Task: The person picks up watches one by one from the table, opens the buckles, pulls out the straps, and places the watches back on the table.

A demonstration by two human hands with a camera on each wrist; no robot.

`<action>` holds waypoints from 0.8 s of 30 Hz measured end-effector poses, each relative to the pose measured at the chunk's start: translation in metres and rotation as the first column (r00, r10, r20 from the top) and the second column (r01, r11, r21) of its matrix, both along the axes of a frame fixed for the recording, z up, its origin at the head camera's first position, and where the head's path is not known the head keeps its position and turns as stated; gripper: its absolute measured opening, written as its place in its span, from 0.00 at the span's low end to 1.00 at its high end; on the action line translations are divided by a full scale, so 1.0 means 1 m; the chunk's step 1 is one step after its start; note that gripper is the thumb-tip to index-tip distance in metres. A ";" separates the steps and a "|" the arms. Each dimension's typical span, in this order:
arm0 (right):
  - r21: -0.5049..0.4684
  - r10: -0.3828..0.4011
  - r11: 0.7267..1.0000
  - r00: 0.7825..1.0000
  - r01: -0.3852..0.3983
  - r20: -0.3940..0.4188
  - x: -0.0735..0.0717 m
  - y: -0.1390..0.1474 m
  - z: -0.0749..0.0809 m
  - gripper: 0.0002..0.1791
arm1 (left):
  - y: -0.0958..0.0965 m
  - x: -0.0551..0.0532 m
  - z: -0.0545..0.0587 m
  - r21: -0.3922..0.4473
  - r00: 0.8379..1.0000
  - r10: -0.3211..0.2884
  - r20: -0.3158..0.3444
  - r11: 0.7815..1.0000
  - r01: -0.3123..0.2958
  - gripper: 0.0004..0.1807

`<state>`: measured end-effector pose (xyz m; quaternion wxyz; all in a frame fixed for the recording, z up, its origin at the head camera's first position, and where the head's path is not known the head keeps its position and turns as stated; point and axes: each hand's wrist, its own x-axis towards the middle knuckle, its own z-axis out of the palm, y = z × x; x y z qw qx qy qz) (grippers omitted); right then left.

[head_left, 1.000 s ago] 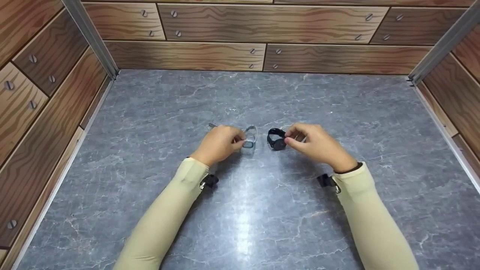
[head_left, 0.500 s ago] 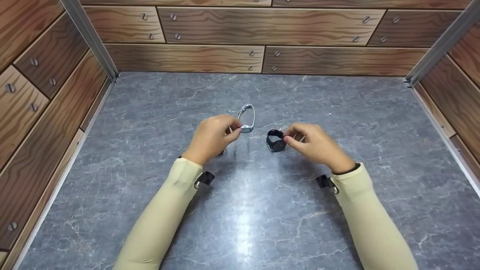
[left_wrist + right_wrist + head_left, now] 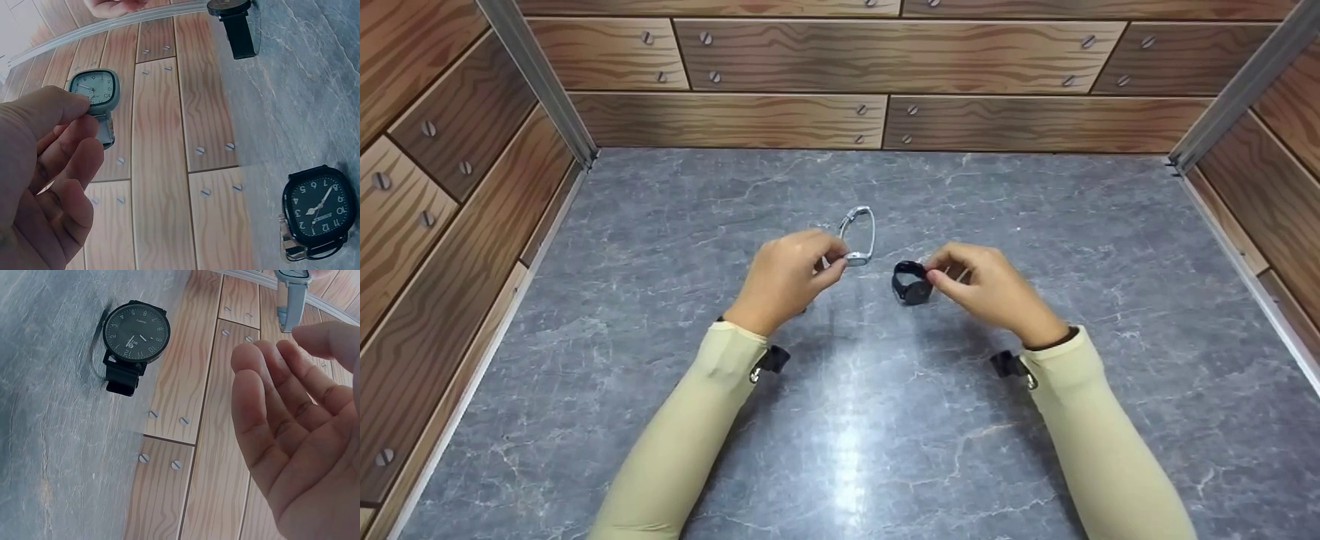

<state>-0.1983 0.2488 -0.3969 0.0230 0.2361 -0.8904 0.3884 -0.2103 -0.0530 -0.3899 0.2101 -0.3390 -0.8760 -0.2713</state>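
Note:
My left hand (image 3: 784,281) pinches a pale silver wristwatch (image 3: 857,259) by its case, thumb on the dial side. In the left wrist view this watch (image 3: 103,84) has a squarish light dial, and its closed band loops away from the fingers. Beside my right hand (image 3: 982,285) a black round-faced wristwatch (image 3: 916,292) stands on its looped strap, overlapping the fingertips from above. The right wrist view shows a gap between that watch (image 3: 136,334) and the loosely bent fingers (image 3: 250,402), which hold nothing. A black square-faced wristwatch (image 3: 318,208) lies below my left hand, mostly hidden in the head view.
The grey marbled tabletop (image 3: 885,412) is bounded by wood-print panels (image 3: 780,56) at the back and both sides. Metal posts (image 3: 547,82) rise at the back corners. A black strap mount (image 3: 771,359) sits on each sleeved wrist.
My left hand has raised the silver watch up and away from me, its band loop now farther back. My right hand and the round black watch have hardly moved.

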 end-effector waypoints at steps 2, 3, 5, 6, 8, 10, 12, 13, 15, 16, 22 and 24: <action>-0.001 -0.001 1.000 1.000 0.001 0.002 0.000 0.000 0.000 0.06 | 0.000 0.001 0.001 0.006 1.000 -0.005 -0.010 1.000 0.005 0.04; -0.001 -0.001 1.000 1.000 0.001 0.002 0.000 0.000 0.000 0.06 | 0.000 0.002 0.002 0.009 1.000 -0.007 -0.015 1.000 0.007 0.03; -0.002 0.000 1.000 1.000 0.000 0.000 0.001 0.000 0.001 0.06 | 0.000 0.003 0.003 0.009 1.000 -0.008 -0.024 1.000 0.009 0.03; -0.003 0.001 1.000 1.000 -0.001 -0.001 0.001 -0.001 0.001 0.06 | 0.000 0.004 0.004 0.009 1.000 -0.008 -0.027 1.000 0.008 0.03; -0.003 0.005 1.000 1.000 -0.005 -0.009 0.001 -0.001 0.001 0.06 | 0.001 0.004 0.004 0.006 0.999 -0.005 -0.035 1.000 0.005 0.03; -0.002 0.009 1.000 1.000 -0.009 -0.017 0.001 -0.002 0.001 0.06 | 0.001 0.005 0.004 0.003 0.999 -0.005 -0.040 1.000 0.005 0.03; 0.000 0.012 1.000 1.000 -0.012 -0.026 0.001 -0.003 0.000 0.05 | 0.002 0.007 0.005 0.001 0.999 -0.008 -0.045 1.000 0.008 0.04; 0.001 0.014 1.000 0.999 -0.014 -0.032 0.001 -0.003 0.000 0.05 | 0.002 0.007 0.005 0.000 0.999 -0.012 -0.050 1.000 0.012 0.04; 0.001 0.019 1.000 0.999 -0.019 -0.043 0.002 -0.004 0.001 0.05 | 0.003 0.009 0.006 -0.002 0.998 -0.018 -0.060 1.000 0.018 0.03; 0.000 0.022 1.000 0.998 -0.022 -0.051 0.002 -0.004 0.001 0.05 | 0.004 0.010 0.007 -0.003 0.997 -0.021 -0.069 1.000 0.021 0.03; -0.013 0.031 0.999 0.995 -0.032 -0.092 0.005 -0.006 0.004 0.05 | 0.008 0.015 0.011 -0.016 0.993 -0.035 -0.114 0.999 0.034 0.03; -0.016 0.036 0.999 0.994 -0.038 -0.107 0.007 -0.007 0.006 0.05 | 0.009 0.017 0.013 -0.014 0.991 -0.042 -0.125 0.999 0.041 0.03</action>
